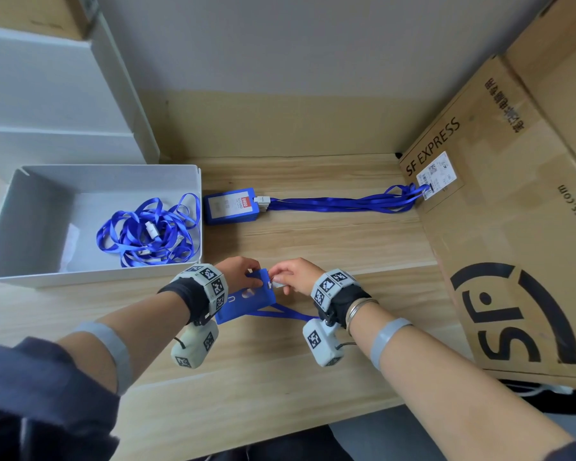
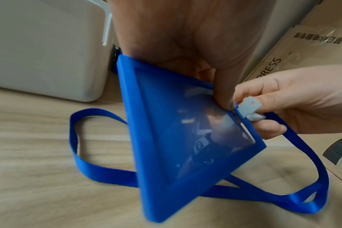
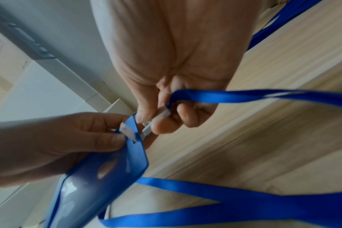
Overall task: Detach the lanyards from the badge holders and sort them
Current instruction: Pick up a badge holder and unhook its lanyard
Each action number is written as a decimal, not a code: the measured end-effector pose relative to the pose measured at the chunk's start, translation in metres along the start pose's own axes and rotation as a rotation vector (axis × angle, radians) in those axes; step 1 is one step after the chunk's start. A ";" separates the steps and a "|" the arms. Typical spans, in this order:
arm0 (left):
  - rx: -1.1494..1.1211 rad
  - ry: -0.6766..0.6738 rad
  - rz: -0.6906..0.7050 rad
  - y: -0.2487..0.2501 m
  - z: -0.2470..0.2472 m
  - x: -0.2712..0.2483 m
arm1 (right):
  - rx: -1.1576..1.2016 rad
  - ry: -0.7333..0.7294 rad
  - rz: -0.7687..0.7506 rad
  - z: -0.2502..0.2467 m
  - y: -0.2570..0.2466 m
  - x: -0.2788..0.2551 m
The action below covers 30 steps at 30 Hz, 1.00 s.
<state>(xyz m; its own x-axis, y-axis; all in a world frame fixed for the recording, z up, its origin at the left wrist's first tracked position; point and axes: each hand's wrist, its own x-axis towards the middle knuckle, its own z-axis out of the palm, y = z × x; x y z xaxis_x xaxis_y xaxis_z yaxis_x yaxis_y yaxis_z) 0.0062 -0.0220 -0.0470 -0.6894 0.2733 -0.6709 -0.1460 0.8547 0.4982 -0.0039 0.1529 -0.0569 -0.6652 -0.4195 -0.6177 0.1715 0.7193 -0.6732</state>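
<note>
My left hand (image 1: 243,271) grips the top edge of a blue badge holder (image 1: 246,302) tilted above the wooden table; the badge holder (image 2: 185,146) fills the left wrist view. My right hand (image 1: 293,274) pinches the white plastic clip (image 2: 250,108) at the holder's top. That clip (image 3: 158,118) still sits in the holder's slot. Its blue lanyard (image 2: 100,172) loops down onto the table, and the lanyard (image 3: 244,205) trails under my right wrist. A stack of blue badge holders (image 1: 231,206) with lanyards (image 1: 343,202) attached lies further back.
A white bin (image 1: 24,194) at the left holds several loose blue lanyards (image 1: 150,231). A large SF Express cardboard box (image 1: 512,227) stands along the right side. White shelving (image 1: 47,94) rises at the back left.
</note>
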 end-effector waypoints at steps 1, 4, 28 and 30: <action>-0.001 0.000 0.000 0.000 0.000 0.000 | 0.016 -0.004 0.016 0.001 -0.001 0.001; -0.018 0.001 0.007 0.001 0.000 0.000 | 0.088 -0.010 0.039 0.002 -0.009 -0.001; 0.095 0.146 0.121 0.002 0.001 0.010 | 0.084 0.049 0.125 -0.023 -0.006 0.005; 0.191 0.154 0.121 0.003 0.001 0.010 | 0.101 0.059 0.124 -0.022 -0.006 0.008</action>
<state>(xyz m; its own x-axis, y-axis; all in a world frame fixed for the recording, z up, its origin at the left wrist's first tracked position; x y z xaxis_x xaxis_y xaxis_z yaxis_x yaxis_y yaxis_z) -0.0008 -0.0160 -0.0529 -0.7955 0.3204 -0.5143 0.0700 0.8917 0.4471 -0.0263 0.1576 -0.0485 -0.6756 -0.2950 -0.6757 0.3251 0.7033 -0.6322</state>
